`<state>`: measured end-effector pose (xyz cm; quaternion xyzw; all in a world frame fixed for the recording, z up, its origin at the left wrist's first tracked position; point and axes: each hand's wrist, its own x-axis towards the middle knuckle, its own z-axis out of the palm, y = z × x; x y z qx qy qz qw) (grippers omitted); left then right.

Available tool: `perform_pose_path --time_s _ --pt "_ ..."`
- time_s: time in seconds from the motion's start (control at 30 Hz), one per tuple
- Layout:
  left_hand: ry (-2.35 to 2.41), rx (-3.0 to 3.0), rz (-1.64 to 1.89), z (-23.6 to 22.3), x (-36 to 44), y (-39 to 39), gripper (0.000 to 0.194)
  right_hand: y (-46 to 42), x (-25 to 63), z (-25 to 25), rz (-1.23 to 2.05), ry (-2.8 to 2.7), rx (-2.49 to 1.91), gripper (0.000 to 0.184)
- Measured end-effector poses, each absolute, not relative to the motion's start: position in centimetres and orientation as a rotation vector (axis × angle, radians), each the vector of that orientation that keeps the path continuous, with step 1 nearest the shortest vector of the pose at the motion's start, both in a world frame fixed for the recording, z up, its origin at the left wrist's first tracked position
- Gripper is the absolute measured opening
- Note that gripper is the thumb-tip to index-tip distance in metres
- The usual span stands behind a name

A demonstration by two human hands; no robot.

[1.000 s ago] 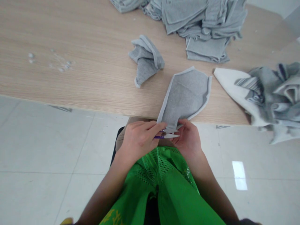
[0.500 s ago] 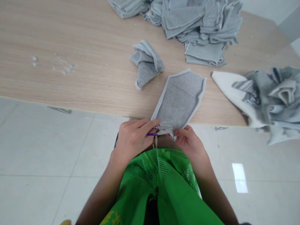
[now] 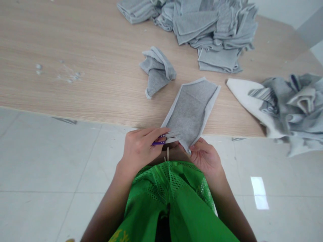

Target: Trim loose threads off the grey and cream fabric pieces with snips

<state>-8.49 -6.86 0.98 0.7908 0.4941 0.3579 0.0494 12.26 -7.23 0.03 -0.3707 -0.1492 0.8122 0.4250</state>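
My left hand (image 3: 143, 148) is closed around purple thread snips (image 3: 158, 140). Their two silver blades are parted and point right, at the near edge of a grey fabric piece (image 3: 189, 111) with pale rolled edges. Most of that piece lies flat on the table, and its near end hangs over the front edge. Between thumb and fingers, my right hand (image 3: 204, 154) pinches its near corner. The blade tips sit just left of this corner; whether they touch the cloth I cannot tell. A crumpled grey fabric piece (image 3: 158, 72) rests a little beyond, to the left.
Folded grey cloths (image 3: 219, 30) are heaped at the back of the wooden table (image 3: 101, 84). On the right, a loose pile of grey and white fabric (image 3: 297, 104) overhangs the front edge. Small bits of lint (image 3: 73, 76) are scattered at left.
My left hand has drawn the snips slightly left, away from the pinched corner. The fabric's near corner has shifted a little down, and its right edge now lies straighter.
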Motion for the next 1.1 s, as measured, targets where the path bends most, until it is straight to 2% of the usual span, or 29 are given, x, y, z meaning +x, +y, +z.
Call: perform_pose_path --time_s 0.43,0.67,0.73,0.83,1.1 --pt "1.495 2.249 1.085 1.4 -8.4 -7.2 0.033 -8.4 12.4 0.8 2.086 -0.391 -0.820 0.034" --pt "1.353 1.935 1.078 2.7 -8.8 -9.4 0.061 -8.2 12.1 1.4 2.110 -0.388 -0.776 0.031" --pt "1.240 1.859 1.073 3.4 -8.9 -10.4 0.060 -8.2 12.0 1.6 2.100 -0.385 -0.767 0.030" --pt "1.147 1.896 1.019 4.2 -8.7 -12.0 0.047 -8.3 12.0 1.7 2.094 -0.381 -0.753 0.030" --pt "1.280 2.088 0.968 4.0 -6.5 -13.0 0.038 -8.3 11.5 1.7 2.111 -0.314 -0.711 0.025"
